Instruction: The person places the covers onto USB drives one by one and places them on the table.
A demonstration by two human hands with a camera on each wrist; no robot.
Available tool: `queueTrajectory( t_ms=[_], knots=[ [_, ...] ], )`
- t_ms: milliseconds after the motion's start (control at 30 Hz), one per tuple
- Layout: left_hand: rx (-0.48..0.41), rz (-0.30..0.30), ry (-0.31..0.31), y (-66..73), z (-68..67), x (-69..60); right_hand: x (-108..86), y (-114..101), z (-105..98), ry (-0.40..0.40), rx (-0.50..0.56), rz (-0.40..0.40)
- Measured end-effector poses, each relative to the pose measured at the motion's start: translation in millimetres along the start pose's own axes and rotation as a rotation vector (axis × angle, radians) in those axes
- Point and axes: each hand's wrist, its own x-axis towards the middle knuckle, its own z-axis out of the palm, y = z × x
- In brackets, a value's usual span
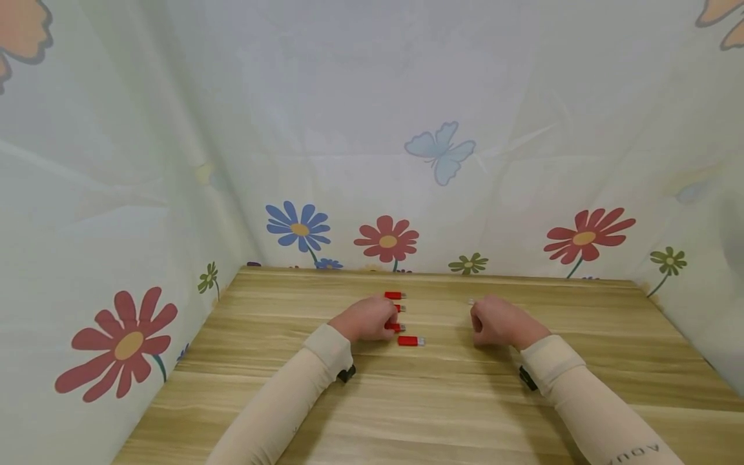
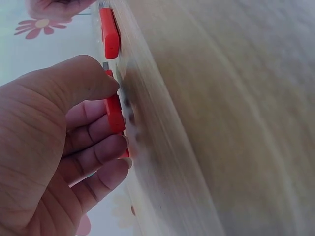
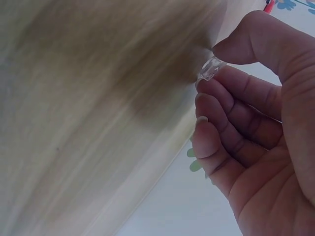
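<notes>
My left hand (image 1: 367,318) (image 2: 64,132) pinches a red USB stick (image 2: 115,115) between thumb and fingers, close to the wooden table; its metal plug sticks out past the thumb. Another red stick (image 1: 408,341) (image 2: 110,39) with a clear end lies just nearer to me. Two more red sticks (image 1: 392,295) (image 1: 400,309) are behind it, the closer one partly covered by the hand. To the right, my right hand (image 1: 502,321) (image 3: 256,108) holds a small clear cap (image 3: 211,68) at its thumb and fingertips, low over the table. A small clear piece (image 1: 471,301) shows beside that hand.
The wooden table (image 1: 418,407) ends at a white curtain (image 1: 349,129) printed with flowers and a butterfly, which stands behind it and along both sides. Dark wrist cameras (image 1: 346,373) (image 1: 527,378) hang under both sleeves.
</notes>
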Motion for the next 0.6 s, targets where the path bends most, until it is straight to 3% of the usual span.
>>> queueTrajectory(
  t_ms=[367,600],
  knots=[
    [-0.015,-0.078,0.056,-1.0,-8.0,-5.3,-1.8,1.3,-2.4,-0.008,0.05,0.055],
    [0.006,-0.046,0.048,5.0,-19.6,-9.5,-4.3,-3.7,-13.6,0.008,0.066,0.061]
  ],
)
